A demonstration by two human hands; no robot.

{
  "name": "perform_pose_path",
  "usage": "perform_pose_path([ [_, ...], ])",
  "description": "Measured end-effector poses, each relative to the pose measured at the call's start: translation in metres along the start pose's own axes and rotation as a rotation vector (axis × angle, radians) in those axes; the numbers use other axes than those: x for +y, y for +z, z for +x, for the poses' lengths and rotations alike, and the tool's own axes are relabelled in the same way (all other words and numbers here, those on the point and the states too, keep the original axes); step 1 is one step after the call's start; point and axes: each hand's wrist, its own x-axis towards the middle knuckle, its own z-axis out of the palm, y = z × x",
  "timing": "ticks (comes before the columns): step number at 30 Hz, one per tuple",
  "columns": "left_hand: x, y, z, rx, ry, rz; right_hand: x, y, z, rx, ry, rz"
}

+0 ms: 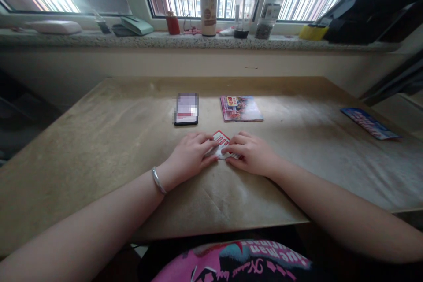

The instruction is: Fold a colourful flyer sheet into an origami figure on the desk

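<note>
A small piece of white paper (220,139) with a red border and red print lies at the middle of the table, its top corner pointing away from me. It looks folded. My left hand (196,152), with a silver bangle at the wrist, has its fingers and thumb on the paper's left side. From the right, my right hand (251,152) grips the other side with curled fingers. The fingertips of both hands almost meet over the paper and hide much of its lower part.
Beyond the hands lie a phone (187,109) with a blurred screen and a colourful printed leaflet stack (246,109). A blue packet (370,123) rests at the table's right. Bottles, a cup and other items line the stone windowsill (132,43). The table's front edge is near my body.
</note>
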Motion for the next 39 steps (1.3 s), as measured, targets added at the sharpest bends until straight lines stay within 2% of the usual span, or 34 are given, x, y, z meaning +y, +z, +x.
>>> perform_pose_path([
  [6, 0.000, -0.003, 0.002, 0.046, 0.168, 0.088, -0.003, -0.002, -0.001, -0.007, 0.054, -0.077],
  [13, 0.002, -0.009, -0.004, 0.019, 0.150, 0.043, -0.012, -0.010, -0.002, -0.059, 0.056, -0.128],
  [22, 0.006, -0.009, -0.002, -0.015, 0.200, 0.187, -0.009, -0.009, -0.002, -0.062, 0.099, -0.072],
  [27, 0.004, -0.007, 0.005, 0.017, 0.176, 0.168, -0.015, -0.008, 0.005, -0.065, 0.119, -0.100],
  [34, 0.006, -0.008, 0.022, 0.001, -0.004, -0.053, -0.030, -0.020, 0.026, -0.162, 0.354, -0.152],
  [37, 0.004, -0.005, 0.028, 0.011, -0.084, -0.194, -0.027, -0.016, 0.028, -0.108, 0.376, -0.131],
  [39, 0.003, -0.002, 0.029, 0.040, -0.103, -0.202, -0.022, -0.012, 0.027, -0.020, 0.318, -0.094],
])
